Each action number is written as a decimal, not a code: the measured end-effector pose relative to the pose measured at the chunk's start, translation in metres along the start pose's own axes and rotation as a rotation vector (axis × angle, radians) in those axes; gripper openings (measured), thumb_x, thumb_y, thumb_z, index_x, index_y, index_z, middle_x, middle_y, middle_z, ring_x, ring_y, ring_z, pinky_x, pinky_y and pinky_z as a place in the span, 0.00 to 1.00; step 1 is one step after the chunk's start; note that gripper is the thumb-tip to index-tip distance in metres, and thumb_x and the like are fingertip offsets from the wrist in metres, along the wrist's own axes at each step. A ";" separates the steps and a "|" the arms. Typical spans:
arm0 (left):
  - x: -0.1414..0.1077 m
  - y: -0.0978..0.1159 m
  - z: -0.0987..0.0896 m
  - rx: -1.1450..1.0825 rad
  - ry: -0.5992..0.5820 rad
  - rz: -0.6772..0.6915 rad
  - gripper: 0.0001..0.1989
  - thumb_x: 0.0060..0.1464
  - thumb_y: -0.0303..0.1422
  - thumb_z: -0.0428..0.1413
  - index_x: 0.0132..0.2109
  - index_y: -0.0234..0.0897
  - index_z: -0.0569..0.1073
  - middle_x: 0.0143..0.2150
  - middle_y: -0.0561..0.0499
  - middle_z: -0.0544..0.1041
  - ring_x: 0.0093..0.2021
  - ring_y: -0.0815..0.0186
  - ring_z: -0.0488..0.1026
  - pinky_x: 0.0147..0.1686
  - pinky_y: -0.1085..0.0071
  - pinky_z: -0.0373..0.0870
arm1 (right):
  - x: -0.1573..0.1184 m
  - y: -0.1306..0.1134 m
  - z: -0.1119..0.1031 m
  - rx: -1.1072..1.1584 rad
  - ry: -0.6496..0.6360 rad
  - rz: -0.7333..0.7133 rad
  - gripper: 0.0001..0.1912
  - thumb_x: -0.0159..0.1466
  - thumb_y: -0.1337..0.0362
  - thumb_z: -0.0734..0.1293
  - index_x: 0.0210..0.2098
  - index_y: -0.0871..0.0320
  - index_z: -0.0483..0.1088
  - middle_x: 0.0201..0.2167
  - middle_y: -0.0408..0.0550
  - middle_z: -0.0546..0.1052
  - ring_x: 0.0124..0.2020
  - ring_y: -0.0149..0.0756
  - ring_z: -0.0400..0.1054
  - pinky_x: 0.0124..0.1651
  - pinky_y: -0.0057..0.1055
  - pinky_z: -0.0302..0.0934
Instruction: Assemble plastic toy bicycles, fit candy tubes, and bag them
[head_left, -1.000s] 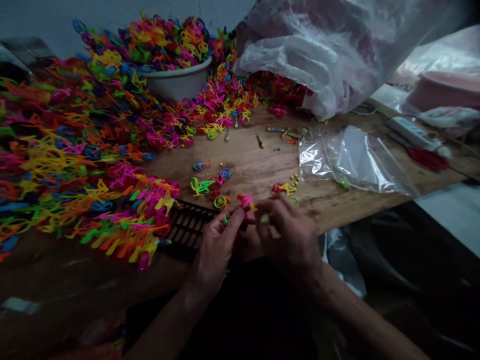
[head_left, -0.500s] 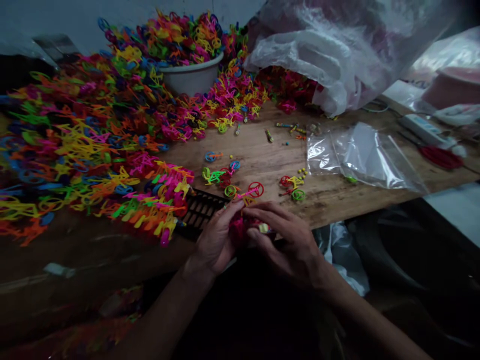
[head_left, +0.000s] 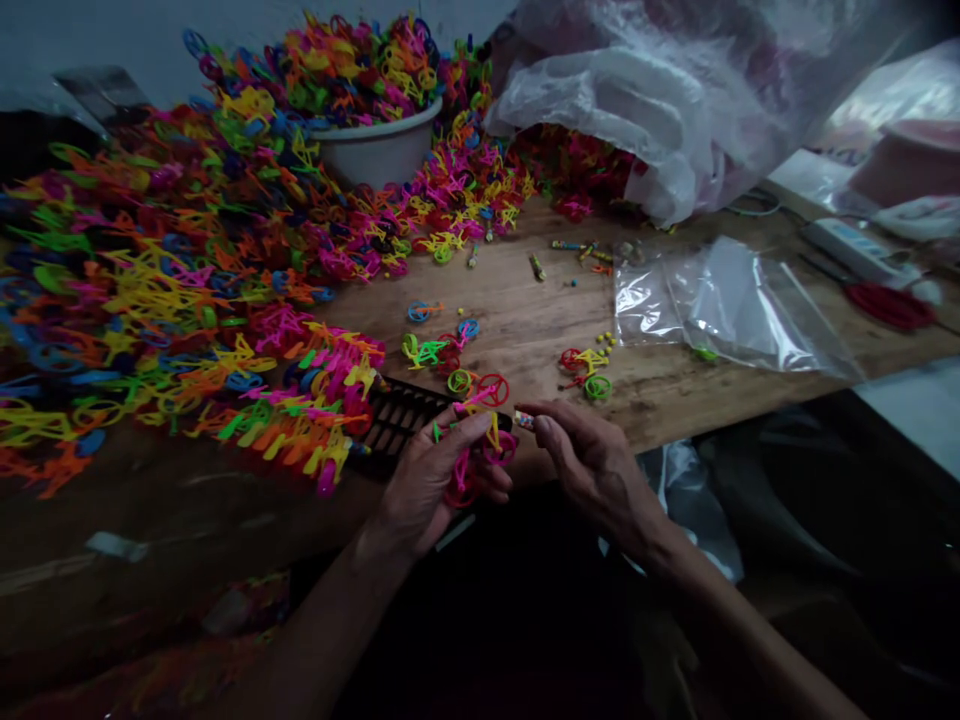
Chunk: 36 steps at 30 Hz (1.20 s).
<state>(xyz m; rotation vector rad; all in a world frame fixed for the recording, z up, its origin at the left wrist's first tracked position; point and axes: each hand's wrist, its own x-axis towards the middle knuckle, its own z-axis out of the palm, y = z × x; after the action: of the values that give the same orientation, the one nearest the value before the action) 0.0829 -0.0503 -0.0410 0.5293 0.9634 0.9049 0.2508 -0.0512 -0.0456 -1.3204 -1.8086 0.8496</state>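
My left hand (head_left: 426,474) is closed on a small plastic toy bicycle (head_left: 462,478) with pink wheels and a yellow part, gripped between thumb and fingers; the palm hides some of it. Between the thumb and index finger of my right hand (head_left: 600,462) is a small tube (head_left: 524,420) with a pale end and coloured specks, just right of the toy and apart from it. A red wheel (head_left: 493,390) with a pink stem shows just beyond my left fingertips. Under and behind my left hand lies a black slotted tray (head_left: 397,420).
Brightly coloured plastic pieces (head_left: 165,290) are heaped across the left, around a full white tub (head_left: 379,155). Finished-looking toy bicycles (head_left: 429,350) and small yellow beads (head_left: 606,340) dot the wooden table (head_left: 517,310). Clear bags (head_left: 757,310), red-handled scissors (head_left: 889,305) and a power strip (head_left: 855,250) lie right.
My hands have drawn apart. The right has moved slightly right with the small tube now showing at its fingertips, and the toy bicycle in my left hand has come into clearer view.
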 end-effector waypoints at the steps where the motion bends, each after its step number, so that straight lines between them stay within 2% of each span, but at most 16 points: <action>1: 0.000 0.001 0.000 0.001 -0.004 -0.003 0.09 0.57 0.32 0.53 0.44 0.34 0.65 0.25 0.53 0.74 0.19 0.69 0.71 0.17 0.74 0.70 | 0.002 0.000 0.000 0.022 0.019 -0.003 0.12 0.66 0.63 0.59 0.44 0.58 0.71 0.38 0.47 0.76 0.38 0.32 0.70 0.43 0.28 0.62; 5: 0.002 0.002 0.000 -0.013 -0.023 -0.022 0.10 0.58 0.32 0.51 0.46 0.35 0.64 0.25 0.54 0.73 0.19 0.69 0.71 0.17 0.74 0.70 | 0.006 0.002 0.002 0.149 0.034 0.005 0.09 0.65 0.62 0.62 0.40 0.57 0.71 0.35 0.45 0.75 0.36 0.31 0.69 0.40 0.25 0.62; 10: 0.001 0.000 0.000 -0.021 -0.082 -0.066 0.08 0.59 0.32 0.50 0.45 0.35 0.65 0.26 0.54 0.73 0.19 0.70 0.71 0.16 0.75 0.69 | 0.006 0.007 0.008 0.330 -0.001 0.066 0.10 0.65 0.61 0.61 0.40 0.57 0.71 0.34 0.45 0.75 0.34 0.30 0.69 0.37 0.25 0.62; 15: -0.001 0.000 0.002 -0.062 -0.076 -0.105 0.06 0.59 0.33 0.50 0.42 0.34 0.65 0.25 0.54 0.72 0.18 0.71 0.69 0.15 0.77 0.68 | 0.006 0.010 0.008 0.364 -0.044 0.100 0.11 0.65 0.60 0.61 0.40 0.60 0.71 0.31 0.44 0.74 0.31 0.29 0.67 0.34 0.25 0.60; 18: -0.001 -0.001 0.000 -0.084 -0.112 -0.105 0.07 0.60 0.32 0.49 0.43 0.34 0.65 0.25 0.54 0.72 0.17 0.72 0.69 0.14 0.78 0.67 | 0.004 0.012 0.009 0.421 -0.064 0.113 0.11 0.65 0.58 0.61 0.39 0.59 0.70 0.29 0.43 0.72 0.28 0.28 0.64 0.31 0.24 0.59; 21: -0.001 -0.003 -0.003 -0.039 -0.140 -0.116 0.06 0.60 0.32 0.49 0.44 0.35 0.65 0.26 0.54 0.73 0.17 0.71 0.70 0.14 0.77 0.68 | 0.003 0.014 0.010 0.452 -0.090 0.086 0.11 0.65 0.58 0.61 0.38 0.59 0.68 0.27 0.42 0.71 0.26 0.27 0.63 0.30 0.23 0.58; 26: -0.001 -0.003 -0.003 0.067 -0.116 -0.071 0.07 0.59 0.33 0.50 0.44 0.36 0.64 0.25 0.55 0.72 0.17 0.71 0.69 0.16 0.76 0.69 | -0.001 0.015 0.009 0.491 -0.170 0.073 0.10 0.66 0.58 0.60 0.38 0.59 0.65 0.27 0.43 0.70 0.28 0.29 0.64 0.30 0.24 0.60; 28: -0.002 -0.002 -0.002 0.106 -0.110 -0.084 0.07 0.59 0.33 0.50 0.43 0.36 0.65 0.25 0.55 0.72 0.17 0.72 0.69 0.15 0.76 0.68 | -0.001 0.017 0.007 0.471 -0.179 0.063 0.09 0.66 0.59 0.60 0.39 0.59 0.64 0.30 0.44 0.71 0.30 0.29 0.65 0.32 0.25 0.61; 30: -0.002 -0.002 0.000 0.149 -0.094 -0.097 0.07 0.58 0.34 0.51 0.42 0.36 0.65 0.25 0.55 0.71 0.17 0.72 0.68 0.15 0.77 0.67 | -0.002 0.018 0.005 0.376 -0.158 -0.009 0.07 0.66 0.61 0.60 0.39 0.59 0.64 0.33 0.46 0.71 0.32 0.29 0.65 0.35 0.26 0.61; 33: -0.003 -0.005 0.002 0.215 -0.043 -0.059 0.06 0.57 0.34 0.52 0.38 0.36 0.64 0.22 0.57 0.69 0.15 0.73 0.66 0.14 0.79 0.64 | -0.001 0.017 0.001 0.202 -0.174 -0.086 0.05 0.66 0.65 0.60 0.36 0.60 0.65 0.30 0.44 0.71 0.29 0.28 0.64 0.34 0.26 0.59; 36: -0.003 -0.008 0.006 0.231 -0.020 -0.012 0.07 0.57 0.35 0.52 0.36 0.36 0.63 0.21 0.58 0.68 0.15 0.74 0.64 0.13 0.79 0.63 | -0.002 0.013 -0.001 0.142 -0.170 -0.087 0.05 0.66 0.66 0.59 0.36 0.61 0.65 0.29 0.45 0.70 0.28 0.28 0.63 0.32 0.27 0.58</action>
<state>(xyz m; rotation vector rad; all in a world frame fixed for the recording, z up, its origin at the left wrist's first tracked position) 0.0901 -0.0574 -0.0427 0.7265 1.0585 0.7803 0.2586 -0.0499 -0.0566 -1.1002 -1.8829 1.0489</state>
